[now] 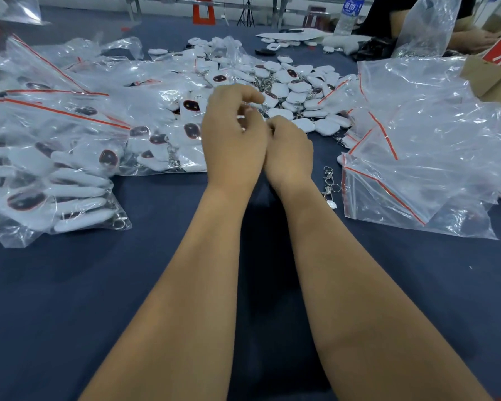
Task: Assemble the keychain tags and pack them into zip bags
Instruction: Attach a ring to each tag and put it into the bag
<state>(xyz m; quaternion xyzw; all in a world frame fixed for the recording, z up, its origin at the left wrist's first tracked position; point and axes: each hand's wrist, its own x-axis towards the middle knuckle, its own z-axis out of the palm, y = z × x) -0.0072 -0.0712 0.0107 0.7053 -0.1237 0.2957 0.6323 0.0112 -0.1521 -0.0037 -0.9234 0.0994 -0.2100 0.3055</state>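
Bags (52, 157) of finished tags are piling up at nine o'clock, while loose tags (298, 91) are waiting at twelve. Left hand (232, 134) and right hand (289, 149) are curling together over something small; what they are grasping, I cannot tell.

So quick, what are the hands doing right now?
Left hand: fingers curled, seemingly pinching something small and metallic, too hidden to name.
Right hand: curled shut beside the left; whether it holds anything cannot be told.

Filled bags (55, 157) left, empties (422, 157) right.
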